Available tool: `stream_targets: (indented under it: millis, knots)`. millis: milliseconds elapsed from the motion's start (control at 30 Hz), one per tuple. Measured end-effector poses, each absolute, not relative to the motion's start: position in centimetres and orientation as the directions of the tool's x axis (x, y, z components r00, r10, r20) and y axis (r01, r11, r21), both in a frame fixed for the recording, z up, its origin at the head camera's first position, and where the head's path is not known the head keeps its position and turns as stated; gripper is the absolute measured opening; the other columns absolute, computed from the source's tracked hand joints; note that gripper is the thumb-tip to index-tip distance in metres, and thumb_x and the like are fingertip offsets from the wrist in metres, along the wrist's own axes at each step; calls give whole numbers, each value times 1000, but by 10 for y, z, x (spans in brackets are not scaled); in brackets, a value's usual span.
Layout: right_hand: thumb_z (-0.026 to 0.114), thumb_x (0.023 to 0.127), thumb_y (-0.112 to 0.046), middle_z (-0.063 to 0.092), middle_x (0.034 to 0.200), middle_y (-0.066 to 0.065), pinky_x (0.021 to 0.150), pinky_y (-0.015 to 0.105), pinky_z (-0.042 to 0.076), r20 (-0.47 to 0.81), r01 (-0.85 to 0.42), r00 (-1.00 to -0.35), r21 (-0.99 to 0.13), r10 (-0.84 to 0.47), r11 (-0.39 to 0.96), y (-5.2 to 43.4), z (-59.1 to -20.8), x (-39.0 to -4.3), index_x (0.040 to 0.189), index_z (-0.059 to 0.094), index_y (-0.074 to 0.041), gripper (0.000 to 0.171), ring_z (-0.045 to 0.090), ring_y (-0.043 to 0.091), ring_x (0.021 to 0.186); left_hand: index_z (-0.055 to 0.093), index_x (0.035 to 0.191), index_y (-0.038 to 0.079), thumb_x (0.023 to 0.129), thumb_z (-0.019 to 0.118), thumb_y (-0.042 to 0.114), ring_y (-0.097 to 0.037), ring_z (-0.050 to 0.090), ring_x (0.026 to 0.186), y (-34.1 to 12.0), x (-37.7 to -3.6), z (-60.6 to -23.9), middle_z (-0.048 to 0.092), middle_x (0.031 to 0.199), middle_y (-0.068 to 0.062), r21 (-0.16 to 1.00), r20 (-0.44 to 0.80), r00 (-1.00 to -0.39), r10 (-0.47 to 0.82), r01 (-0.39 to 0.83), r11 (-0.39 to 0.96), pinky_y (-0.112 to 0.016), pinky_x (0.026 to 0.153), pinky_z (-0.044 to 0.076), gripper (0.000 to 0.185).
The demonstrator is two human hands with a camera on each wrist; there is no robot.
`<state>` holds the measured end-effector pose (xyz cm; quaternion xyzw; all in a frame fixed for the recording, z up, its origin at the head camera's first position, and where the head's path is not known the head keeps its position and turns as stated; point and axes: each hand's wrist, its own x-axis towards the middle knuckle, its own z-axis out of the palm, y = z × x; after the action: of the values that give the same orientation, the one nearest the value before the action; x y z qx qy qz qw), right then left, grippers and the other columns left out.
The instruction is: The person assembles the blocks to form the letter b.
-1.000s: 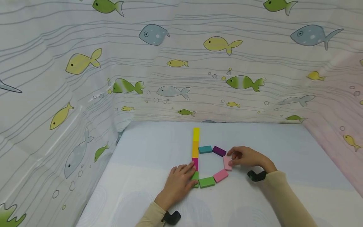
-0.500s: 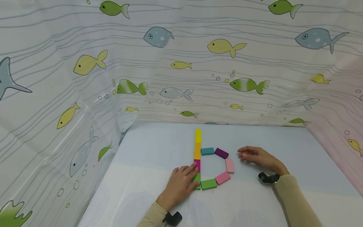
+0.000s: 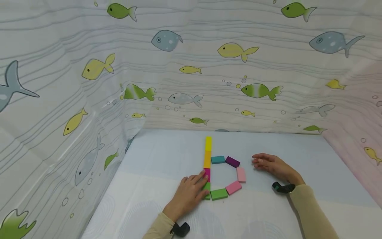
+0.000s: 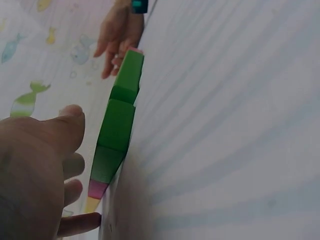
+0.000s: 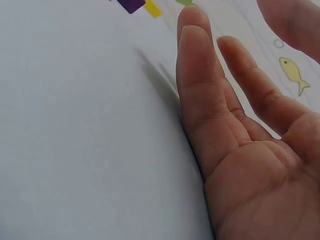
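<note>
Sensibly, the left hand (image 3: pixel 188 196) pressed flat fingers on the green block (image 3: pixel 206 190) at the column's six o'clock end, gripping nothing, while the right hand (image 3: pixel 273 166) lay open, empty, at three o'clock of the pink block (image 3: pixel 241 174).

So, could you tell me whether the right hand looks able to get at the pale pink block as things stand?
Probably yes: the right hand rests open on the table just beside the pale pink block, with only bare table between them.

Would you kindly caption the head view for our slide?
Left hand rests on a b-shaped row of coloured blocks; right hand lies apart.
</note>
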<state>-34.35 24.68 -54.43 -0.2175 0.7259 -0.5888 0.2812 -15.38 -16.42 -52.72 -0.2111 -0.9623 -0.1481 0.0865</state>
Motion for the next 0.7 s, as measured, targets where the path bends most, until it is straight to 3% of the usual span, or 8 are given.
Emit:
stream_targets:
  millis: [200, 500, 700]
  knots:
    - [53, 113, -27, 53, 151, 29, 103, 22, 55, -166, 25, -762, -973, -625, 228, 242, -544, -347, 156, 41, 5, 55, 69, 12, 122, 58, 154, 15, 107, 60, 44, -26, 60, 135, -167, -155, -529, 51, 164, -7, 267, 226, -900, 372, 424, 865, -61, 107, 49, 56]
    - [54, 113, -27, 57, 149, 24, 102, 22, 55, -158, 29, -777, -976, -609, 216, 240, -545, -349, 157, 40, 4, 56, 69, 11, 123, 58, 154, 12, 107, 61, 43, -26, 59, 136, -169, -157, -528, 52, 163, -7, 263, 226, -899, 375, 427, 865, -61, 108, 49, 57]
    - [56, 112, -29, 54, 151, 27, 102, 23, 56, -172, 49, -783, -975, -597, 216, 239, -545, -348, 156, 42, 3, 57, 69, 11, 122, 56, 155, 12, 107, 61, 44, -26, 58, 138, -170, -156, -529, 51, 164, -7, 273, 216, -903, 373, 422, 864, -61, 110, 48, 58]
